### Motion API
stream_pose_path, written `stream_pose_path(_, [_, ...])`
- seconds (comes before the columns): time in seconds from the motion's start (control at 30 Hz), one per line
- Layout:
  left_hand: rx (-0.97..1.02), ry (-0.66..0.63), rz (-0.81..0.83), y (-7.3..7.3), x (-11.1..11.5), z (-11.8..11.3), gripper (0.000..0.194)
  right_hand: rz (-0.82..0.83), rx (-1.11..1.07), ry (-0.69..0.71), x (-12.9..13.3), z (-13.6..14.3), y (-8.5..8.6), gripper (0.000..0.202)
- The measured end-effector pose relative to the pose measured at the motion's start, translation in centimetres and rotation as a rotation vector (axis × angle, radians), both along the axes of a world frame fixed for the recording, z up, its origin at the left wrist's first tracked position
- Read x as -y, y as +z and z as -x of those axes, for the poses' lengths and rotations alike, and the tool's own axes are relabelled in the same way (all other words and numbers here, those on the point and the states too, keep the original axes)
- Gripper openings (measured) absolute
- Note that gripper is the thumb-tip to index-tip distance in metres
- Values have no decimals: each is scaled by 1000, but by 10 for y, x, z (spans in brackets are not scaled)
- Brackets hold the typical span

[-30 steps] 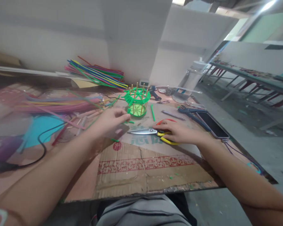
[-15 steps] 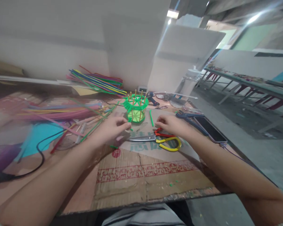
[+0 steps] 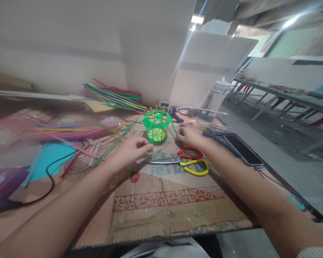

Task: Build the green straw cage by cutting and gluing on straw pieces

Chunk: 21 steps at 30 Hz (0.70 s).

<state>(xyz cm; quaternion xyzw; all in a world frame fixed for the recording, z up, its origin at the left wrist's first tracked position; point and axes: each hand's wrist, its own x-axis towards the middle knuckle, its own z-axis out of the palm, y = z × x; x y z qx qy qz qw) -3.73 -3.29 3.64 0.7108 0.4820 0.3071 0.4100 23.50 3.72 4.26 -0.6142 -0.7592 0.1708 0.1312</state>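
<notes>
In the head view, a small round frame (image 3: 157,123) of green pipe cleaner and wooden sticks stands upright on the cardboard. My left hand (image 3: 136,149) is closed in a pinch on a short green piece (image 3: 151,141), just in front of the frame. To the right, the fingertips of my right hand (image 3: 188,137) are closed at the lower end of a green pipe cleaner strip (image 3: 173,126). Scissors (image 3: 195,166) with one red and one yellow handle lie between my forearms, blades pointing left.
Bundles of coloured pipe cleaners (image 3: 115,96) lie behind and at the left, near a blue sheet (image 3: 50,157) and a purple glue gun (image 3: 12,184). Pliers (image 3: 218,134), a phone (image 3: 243,148) and a clear bottle (image 3: 214,98) are on the right. A wall rises behind.
My right hand has moved slightly forward and its fingertips have closed on the lower end of the green strip. My left hand keeps its pinch. The view has shifted a little.
</notes>
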Motion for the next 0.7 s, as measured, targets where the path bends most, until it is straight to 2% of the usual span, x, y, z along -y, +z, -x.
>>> stream_pose_path(0.2, [-33,-1,35,2,4,-3,36,-24,-424,14,34,6,4,12])
stream_pose_path(0.3, [-54,2,23,4,6,-4,36,40,-757,52,50,15,0,28])
stream_pose_path(0.37, [-53,10,25,5,7,-5,36,90,-899,46,59,20,-3,40])
stream_pose_path(0.43, [-43,12,20,5,8,-6,35,144,-958,31,66,26,-3,42])
stream_pose_path(0.57, [-60,5,-9,4,7,-6,37,180,-947,48,73,42,-2,25])
stream_pose_path(0.7, [-89,11,-45,1,4,-7,40,168,-968,12,73,61,-10,26])
